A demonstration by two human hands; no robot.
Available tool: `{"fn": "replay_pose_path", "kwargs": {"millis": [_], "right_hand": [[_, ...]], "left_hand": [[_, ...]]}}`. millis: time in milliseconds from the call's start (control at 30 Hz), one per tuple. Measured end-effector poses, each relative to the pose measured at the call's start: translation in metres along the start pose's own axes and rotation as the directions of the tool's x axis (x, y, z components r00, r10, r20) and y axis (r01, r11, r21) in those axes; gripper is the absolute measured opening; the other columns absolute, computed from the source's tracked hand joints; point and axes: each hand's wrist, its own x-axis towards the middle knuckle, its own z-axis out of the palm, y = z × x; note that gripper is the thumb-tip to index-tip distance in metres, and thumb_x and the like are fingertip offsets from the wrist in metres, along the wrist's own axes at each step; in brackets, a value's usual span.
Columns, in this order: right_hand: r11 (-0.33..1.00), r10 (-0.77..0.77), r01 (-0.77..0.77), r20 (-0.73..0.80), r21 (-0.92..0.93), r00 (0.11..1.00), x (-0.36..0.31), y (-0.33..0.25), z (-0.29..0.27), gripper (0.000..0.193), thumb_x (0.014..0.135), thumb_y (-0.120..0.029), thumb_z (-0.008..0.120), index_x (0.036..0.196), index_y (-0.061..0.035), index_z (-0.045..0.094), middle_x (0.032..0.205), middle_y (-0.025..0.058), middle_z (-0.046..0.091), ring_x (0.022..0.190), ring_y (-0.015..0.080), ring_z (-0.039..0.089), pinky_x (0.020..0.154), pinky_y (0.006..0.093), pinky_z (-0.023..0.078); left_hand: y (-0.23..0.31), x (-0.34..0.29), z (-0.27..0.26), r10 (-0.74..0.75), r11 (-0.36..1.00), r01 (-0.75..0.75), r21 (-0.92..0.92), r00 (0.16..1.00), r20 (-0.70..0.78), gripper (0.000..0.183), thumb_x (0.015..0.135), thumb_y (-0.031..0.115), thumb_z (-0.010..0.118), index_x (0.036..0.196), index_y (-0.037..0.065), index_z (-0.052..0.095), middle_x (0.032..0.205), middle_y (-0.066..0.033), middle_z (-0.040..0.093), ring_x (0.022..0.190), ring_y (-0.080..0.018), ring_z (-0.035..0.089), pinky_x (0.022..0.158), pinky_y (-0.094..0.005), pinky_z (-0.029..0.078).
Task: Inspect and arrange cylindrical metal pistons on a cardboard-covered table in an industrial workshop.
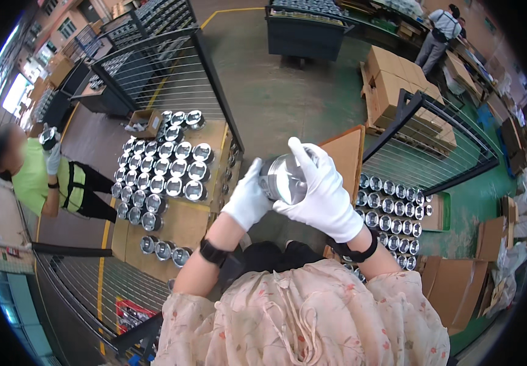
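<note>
Between my two white-gloved hands is a shiny metal piston (285, 179), held in front of my body above the gap between two surfaces. My left hand (250, 195) grips its left side. Around its right side and top wraps my right hand (321, 195), thumb below and fingers over the far edge. The gloves hide part of the piston. Rows of similar pistons (161, 167) stand on the brown board at the left. More pistons (391, 204) stand in close rows at the right, beyond my right forearm.
Black wire-mesh frames (215, 85) (446, 143) rise beside both surfaces. A small open box (145, 124) sits behind the left rows. At the left a person in a green top (41, 177) holds a piston. Stacked cartons (397, 79) and a dark bin (305, 36) stand farther off.
</note>
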Motion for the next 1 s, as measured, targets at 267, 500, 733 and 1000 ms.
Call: {"fn": "replay_pose_path", "kwargs": {"millis": [267, 500, 733, 1000], "right_hand": [[0.993, 0.045, -0.034, -0.090, 0.114, 0.995, -0.008, -0.006, 0.017, 0.079, 0.065, -0.030, 0.081, 0.132, -0.0068, 0.047, 0.104, 0.0109, 0.056, 0.090, 0.0232, 0.057, 0.078, 0.0333, 0.049], [0.813, 0.353, -0.189, -0.208, 0.550, 0.912, 0.012, 0.033, 0.048, 0.035, 0.091, -0.016, 0.058, 0.123, -0.0018, 0.054, 0.086, -0.0007, 0.058, 0.067, 0.0071, 0.048, 0.063, 0.0217, 0.043], [0.630, 0.539, -0.484, 0.106, 0.607, 0.835, -0.017, 0.049, 0.022, 0.042, 0.096, -0.032, 0.049, 0.129, -0.0048, 0.049, 0.097, 0.0025, 0.060, 0.070, 0.0076, 0.054, 0.054, 0.0206, 0.044], [-0.390, 0.050, -0.604, 0.671, 0.695, 0.740, -0.051, -0.004, 0.040, 0.057, 0.092, -0.029, 0.058, 0.137, -0.0032, 0.034, 0.129, 0.0192, 0.049, 0.114, 0.0355, 0.055, 0.089, 0.0419, 0.053]], "left_hand": [[-0.054, 0.007, -0.024, 0.060, 0.862, 0.123, -0.492, 0.939, 0.339, 0.055, 0.096, 0.049, 0.035, 0.127, 0.007, 0.049, 0.122, -0.0129, 0.058, 0.110, -0.0282, 0.057, 0.095, -0.0448, 0.045], [-0.032, -0.008, -0.018, -0.277, 0.642, 0.220, -0.734, 0.960, 0.046, 0.042, 0.098, 0.039, 0.040, 0.113, 0.004, 0.057, 0.107, -0.0139, 0.064, 0.096, -0.0272, 0.062, 0.086, -0.0405, 0.051], [-0.038, -0.011, -0.023, -0.260, 0.670, 0.114, -0.733, 0.962, -0.088, 0.035, 0.098, 0.033, 0.042, 0.108, 0.005, 0.060, 0.101, -0.0098, 0.066, 0.090, -0.0230, 0.063, 0.080, -0.0362, 0.053], [0.022, 0.000, -0.006, 0.076, 0.838, -0.198, -0.508, 0.965, -0.251, 0.059, 0.098, 0.052, 0.032, 0.105, 0.001, 0.062, 0.096, -0.0094, 0.066, 0.085, -0.0166, 0.065, 0.078, -0.0304, 0.053]]}}
